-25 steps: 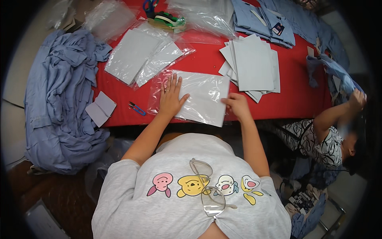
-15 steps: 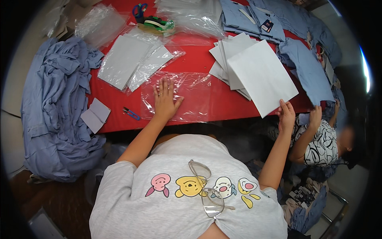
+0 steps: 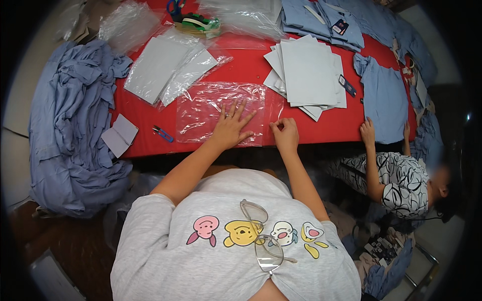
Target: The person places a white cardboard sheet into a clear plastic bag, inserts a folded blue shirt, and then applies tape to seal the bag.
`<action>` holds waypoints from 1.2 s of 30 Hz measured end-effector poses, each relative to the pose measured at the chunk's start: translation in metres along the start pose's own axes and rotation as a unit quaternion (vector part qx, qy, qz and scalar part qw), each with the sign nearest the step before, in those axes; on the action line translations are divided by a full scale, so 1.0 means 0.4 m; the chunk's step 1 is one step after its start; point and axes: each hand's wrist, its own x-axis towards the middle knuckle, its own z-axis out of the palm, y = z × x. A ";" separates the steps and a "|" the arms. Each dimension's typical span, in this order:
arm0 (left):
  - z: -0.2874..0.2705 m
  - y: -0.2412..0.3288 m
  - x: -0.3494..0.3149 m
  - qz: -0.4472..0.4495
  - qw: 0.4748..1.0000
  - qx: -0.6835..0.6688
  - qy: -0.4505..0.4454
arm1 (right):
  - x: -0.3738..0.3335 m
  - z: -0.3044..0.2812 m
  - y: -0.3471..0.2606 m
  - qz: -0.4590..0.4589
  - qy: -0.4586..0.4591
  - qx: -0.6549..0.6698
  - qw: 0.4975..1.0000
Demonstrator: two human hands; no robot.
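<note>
A clear plastic bag (image 3: 201, 108) lies flat on the red table in front of me. My left hand (image 3: 233, 125) rests palm down on its right part, fingers spread. Beside it, at the bag's right edge, my right hand (image 3: 285, 134) is closed in a pinch on the thin film. Just beyond my right hand lies a fanned stack of white card sheets (image 3: 309, 72). Left of the bag's far edge are white sheets in clear bags (image 3: 155, 67).
Blue thread snips (image 3: 163, 134) and a small notebook (image 3: 120, 135) lie left of the bag. Blue garments (image 3: 75, 130) are heaped at far left. Scissors (image 3: 175, 9) and a tape dispenser (image 3: 198, 22) lie at the back. At right a co-worker's hands (image 3: 368, 131) touch a blue garment (image 3: 384, 98).
My right hand has let go of a white card sheet, now lying on the stack, and moved left to the bag. My left hand has slid right. The co-worker's garment now lies flatter.
</note>
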 end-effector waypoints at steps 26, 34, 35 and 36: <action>-0.187 -0.272 0.087 -0.055 0.998 -0.030 0.016 | 0.076 0.108 -0.208 -0.264 -0.063 -0.128 0.954; -0.223 -0.351 0.183 -0.037 0.991 0.004 -0.131 | 0.099 0.129 -0.186 -0.234 -0.077 0.011 0.969; -0.218 -0.380 0.171 -0.034 0.990 -0.042 -0.128 | 0.094 0.132 -0.185 -0.208 -0.042 0.108 0.971; -0.221 -0.394 0.161 -0.025 0.987 -0.094 -0.126 | 0.087 0.126 -0.171 -0.178 0.000 0.104 0.979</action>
